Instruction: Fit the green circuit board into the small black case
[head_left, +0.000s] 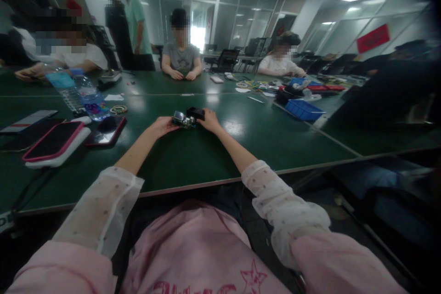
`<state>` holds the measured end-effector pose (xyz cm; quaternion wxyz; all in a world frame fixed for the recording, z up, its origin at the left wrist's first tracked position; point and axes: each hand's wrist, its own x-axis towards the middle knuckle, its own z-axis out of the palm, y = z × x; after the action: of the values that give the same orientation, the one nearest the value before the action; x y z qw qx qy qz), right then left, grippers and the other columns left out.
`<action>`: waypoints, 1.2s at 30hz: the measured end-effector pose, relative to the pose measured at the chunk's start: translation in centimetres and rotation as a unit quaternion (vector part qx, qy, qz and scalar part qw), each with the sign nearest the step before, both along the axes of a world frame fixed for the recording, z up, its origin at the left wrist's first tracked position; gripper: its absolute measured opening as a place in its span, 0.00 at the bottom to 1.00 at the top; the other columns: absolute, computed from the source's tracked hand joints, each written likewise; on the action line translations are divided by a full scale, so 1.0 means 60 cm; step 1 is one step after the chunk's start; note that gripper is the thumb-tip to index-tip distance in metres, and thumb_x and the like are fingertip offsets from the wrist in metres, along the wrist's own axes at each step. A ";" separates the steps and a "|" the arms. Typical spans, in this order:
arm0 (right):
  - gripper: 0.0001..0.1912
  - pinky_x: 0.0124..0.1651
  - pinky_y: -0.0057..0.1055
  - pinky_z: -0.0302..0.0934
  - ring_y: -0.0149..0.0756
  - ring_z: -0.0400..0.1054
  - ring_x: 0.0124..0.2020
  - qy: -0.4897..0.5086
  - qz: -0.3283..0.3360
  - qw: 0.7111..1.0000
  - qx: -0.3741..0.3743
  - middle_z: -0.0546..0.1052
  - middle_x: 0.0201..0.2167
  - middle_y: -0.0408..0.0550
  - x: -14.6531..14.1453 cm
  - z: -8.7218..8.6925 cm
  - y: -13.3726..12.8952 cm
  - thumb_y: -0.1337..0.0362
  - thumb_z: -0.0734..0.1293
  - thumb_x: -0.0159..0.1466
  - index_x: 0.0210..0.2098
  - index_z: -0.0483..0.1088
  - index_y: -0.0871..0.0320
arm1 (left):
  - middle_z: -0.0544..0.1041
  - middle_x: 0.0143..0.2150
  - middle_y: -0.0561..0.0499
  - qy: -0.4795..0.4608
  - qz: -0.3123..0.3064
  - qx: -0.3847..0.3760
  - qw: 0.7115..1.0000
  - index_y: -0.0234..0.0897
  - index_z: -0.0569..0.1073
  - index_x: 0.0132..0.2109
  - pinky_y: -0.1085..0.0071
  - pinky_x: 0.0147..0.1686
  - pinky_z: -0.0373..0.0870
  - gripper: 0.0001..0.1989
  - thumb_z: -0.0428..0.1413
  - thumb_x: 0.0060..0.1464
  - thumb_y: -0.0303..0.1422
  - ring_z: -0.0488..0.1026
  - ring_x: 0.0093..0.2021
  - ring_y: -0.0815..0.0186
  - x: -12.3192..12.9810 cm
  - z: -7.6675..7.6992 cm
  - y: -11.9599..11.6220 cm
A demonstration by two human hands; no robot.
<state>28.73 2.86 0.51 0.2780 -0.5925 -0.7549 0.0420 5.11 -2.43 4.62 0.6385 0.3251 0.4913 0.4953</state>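
Both my arms reach forward over the green table (193, 156). Between my hands is a small electronic assembly (186, 121), with a bare circuit board and a light, shiny part on its left side. My left hand (164, 126) grips the assembly's left edge, fingers closed against it. A small black box-shaped part (195, 113) sits at the right end, and my right hand (210, 121) is closed around its side. Whether the black part is joined to the board I cannot tell. My fingertips are partly hidden behind these parts.
Left of me lie a phone in a pink case (55, 140), another phone (106, 131) and two plastic bottles (90, 96). A blue bin (303, 109) and tangled cables (257, 86) are at the right. Several people sit or stand beyond, one person (181, 55) directly opposite.
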 end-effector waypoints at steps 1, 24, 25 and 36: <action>0.31 0.60 0.50 0.62 0.54 0.63 0.61 0.000 -0.001 1.000 0.000 0.69 0.58 0.64 0.000 -0.001 0.001 0.60 0.69 0.63 0.63 0.59 0.63 | 0.80 0.29 0.43 -0.009 0.002 -0.003 1.000 0.26 0.78 0.45 0.70 0.36 0.80 0.07 0.56 0.61 0.20 0.80 0.30 0.63 0.000 0.000 0.000; 0.30 0.60 0.53 0.62 0.56 0.63 0.60 0.008 -0.006 1.000 0.015 0.70 0.56 0.64 0.000 -0.001 0.002 0.56 0.68 0.64 0.61 0.62 0.62 | 0.80 0.29 0.42 0.008 0.009 -0.027 1.000 0.26 0.76 0.52 0.70 0.37 0.80 0.12 0.52 0.65 0.22 0.81 0.31 0.61 -0.024 0.003 0.009; 0.30 0.60 0.53 0.62 0.57 0.63 0.60 0.007 -0.008 1.000 0.018 0.69 0.56 0.65 -0.001 0.000 0.002 0.56 0.68 0.64 0.62 0.62 0.63 | 0.80 0.30 0.43 0.011 0.004 -0.028 1.000 0.27 0.76 0.53 0.71 0.38 0.80 0.13 0.52 0.65 0.22 0.82 0.32 0.62 -0.025 0.003 0.010; 0.28 0.60 0.52 0.64 0.54 0.65 0.59 0.013 0.022 0.999 0.028 0.70 0.55 0.61 -0.003 0.011 -0.005 0.63 0.70 0.63 0.60 0.64 0.61 | 0.80 0.30 0.41 0.012 -0.025 -0.007 1.000 0.25 0.75 0.53 0.70 0.38 0.80 0.13 0.51 0.65 0.21 0.82 0.31 0.61 -0.033 -0.015 0.029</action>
<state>28.56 2.56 1.16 0.3035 -0.5667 -0.7652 0.0345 3.10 -0.72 3.69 0.6467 0.3392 0.4941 0.4717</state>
